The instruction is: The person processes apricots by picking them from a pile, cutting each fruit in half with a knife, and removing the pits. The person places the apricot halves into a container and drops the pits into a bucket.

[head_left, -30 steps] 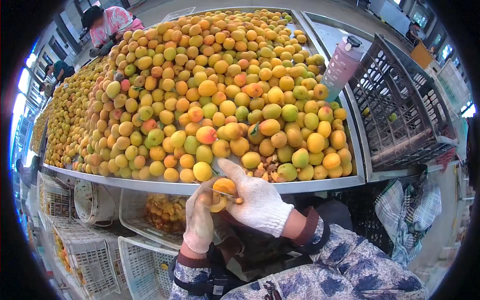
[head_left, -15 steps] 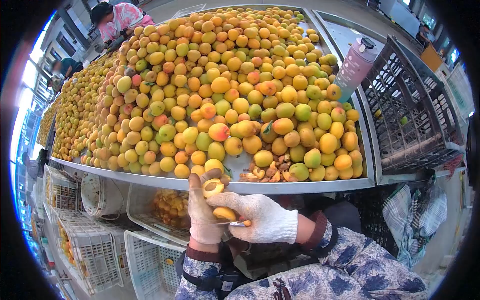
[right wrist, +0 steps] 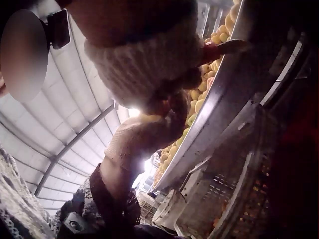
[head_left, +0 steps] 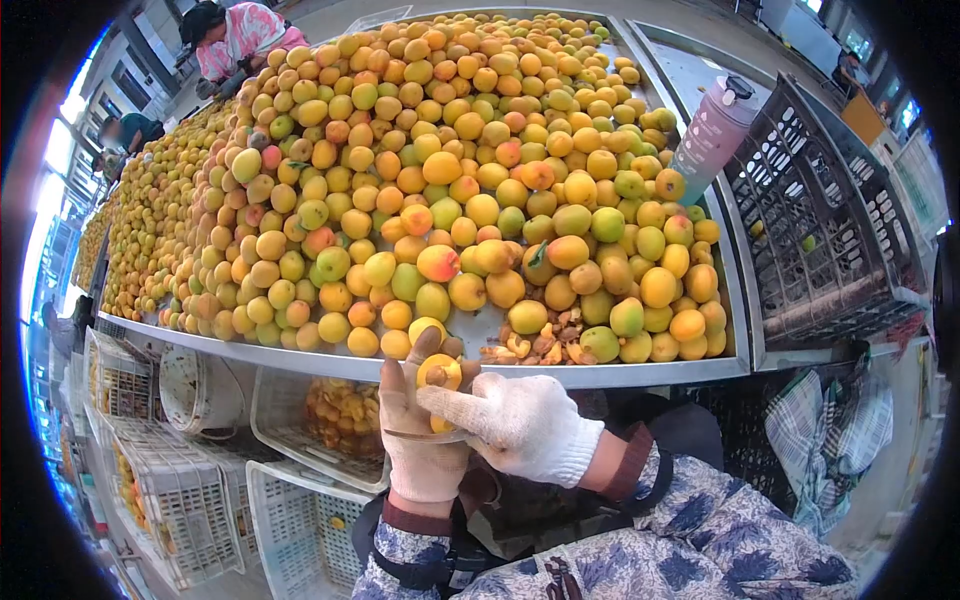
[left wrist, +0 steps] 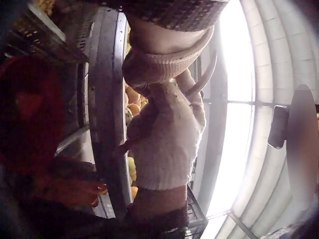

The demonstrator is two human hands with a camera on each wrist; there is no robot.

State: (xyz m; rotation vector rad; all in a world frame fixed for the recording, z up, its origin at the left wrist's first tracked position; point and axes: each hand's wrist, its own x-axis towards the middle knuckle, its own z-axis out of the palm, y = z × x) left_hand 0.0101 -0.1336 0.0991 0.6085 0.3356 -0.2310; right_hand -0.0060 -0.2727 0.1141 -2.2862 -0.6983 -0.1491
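Observation:
Before the table's near edge, the gloved left hand (head_left: 425, 462) holds an opened apricot half (head_left: 440, 370) with its brown pit showing. The gloved right hand (head_left: 535, 425) grips a small knife, whose blade (head_left: 425, 436) lies across the left palm. Its forefinger reaches the fruit, and a second apricot piece (head_left: 438, 420) shows beneath that finger. In the left wrist view the right hand (left wrist: 167, 139) and the curved blade (left wrist: 205, 77) show, but the fruit is hidden. The right wrist view shows the blade (right wrist: 233, 47) beyond the dark right glove (right wrist: 144, 67).
Apricots (head_left: 480, 210) are heaped on the metal-edged table (head_left: 640, 374), with pits (head_left: 548, 345) near the edge. A bottle (head_left: 715, 130) and black crate (head_left: 810, 220) stand right. Below are a crate of fruit pieces (head_left: 340, 412), a white crate (head_left: 285, 530) and a bucket (head_left: 190, 385).
One second ago the blade was at a fruit between both hands. The fruit has since come apart into halves, and the right forefinger has moved up to the half in the left hand.

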